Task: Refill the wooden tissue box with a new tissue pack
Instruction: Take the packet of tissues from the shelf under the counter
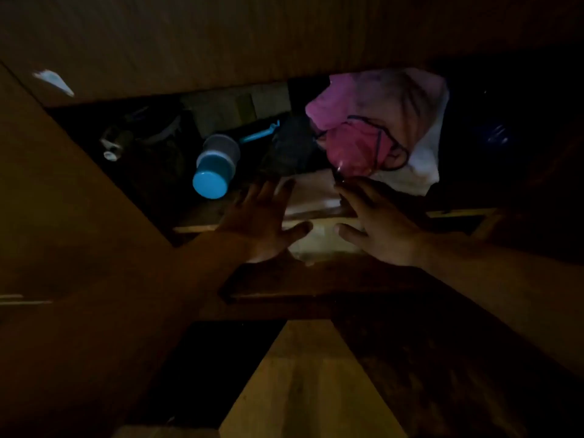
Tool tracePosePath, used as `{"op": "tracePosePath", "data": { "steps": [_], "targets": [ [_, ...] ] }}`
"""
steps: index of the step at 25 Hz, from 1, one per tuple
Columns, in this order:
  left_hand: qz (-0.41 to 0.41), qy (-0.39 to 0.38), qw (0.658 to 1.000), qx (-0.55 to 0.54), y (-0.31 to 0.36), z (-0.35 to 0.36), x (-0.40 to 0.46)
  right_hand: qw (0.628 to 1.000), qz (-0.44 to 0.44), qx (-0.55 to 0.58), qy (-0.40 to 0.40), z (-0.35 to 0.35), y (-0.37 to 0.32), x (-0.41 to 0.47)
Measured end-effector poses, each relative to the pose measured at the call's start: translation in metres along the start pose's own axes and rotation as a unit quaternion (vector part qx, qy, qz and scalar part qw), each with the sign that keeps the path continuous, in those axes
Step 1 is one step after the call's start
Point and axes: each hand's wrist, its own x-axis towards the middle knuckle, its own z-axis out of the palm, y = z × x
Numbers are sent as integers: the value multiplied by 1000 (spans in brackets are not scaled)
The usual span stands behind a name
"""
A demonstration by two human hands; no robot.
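Note:
The scene is very dim. Both of my hands reach into an open wooden cupboard. My left hand (264, 219) has its fingers spread, palm forward, just left of a pale flat pack (316, 200) on the shelf, possibly a tissue pack. My right hand (377, 222) is spread the same way at the pack's right side. Neither hand is closed around anything; whether the fingers touch the pack I cannot tell. No wooden tissue box is clearly visible.
A blue-lidded plastic container (215, 165) lies on its side to the left. A pink and white bag (379, 121) bulges above the right hand. Dark bundles fill the shelf behind. An open cupboard door (79, 200) stands at left; wooden floor (309, 390) lies below.

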Motion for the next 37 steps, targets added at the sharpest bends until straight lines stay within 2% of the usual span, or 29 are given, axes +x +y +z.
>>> {"op": "tracePosePath", "data": {
  "steps": [3,4,8,11,18,22,25,27,31,34,37],
  "targets": [
    [33,-37,999,-6,9,12,3,1000,11,-10,11,10,-2,4],
    [48,-42,998,-14,12,16,1,1000,20,-8,-10,14,-3,4],
    [51,-14,997,-62,14,17,0,999,27,21,-32,13,2,0],
    [37,16,998,-56,19,11,-4,1000,15,-14,-14,10,3,-4],
    [22,-5,998,-51,29,-17,-21,990,0,-139,-16,-11,-11,-8],
    [22,-16,999,-40,22,-38,-30,992,-18,-121,1,-46,-19,-16],
    [3,-5,998,-55,20,-59,-42,997,34,-75,-14,-76,-31,-20],
    [10,-7,998,-62,23,-77,-56,996,36,-72,-37,-96,-47,-27],
    [36,-36,993,-110,33,-131,-93,998,42,15,-39,-149,-79,-46],
    [19,-54,986,-155,42,-187,-119,994,54,72,-59,-201,-99,-53],
    [10,-107,978,-177,53,-240,-138,987,64,120,-82,-254,-116,-59]
  ]
}}
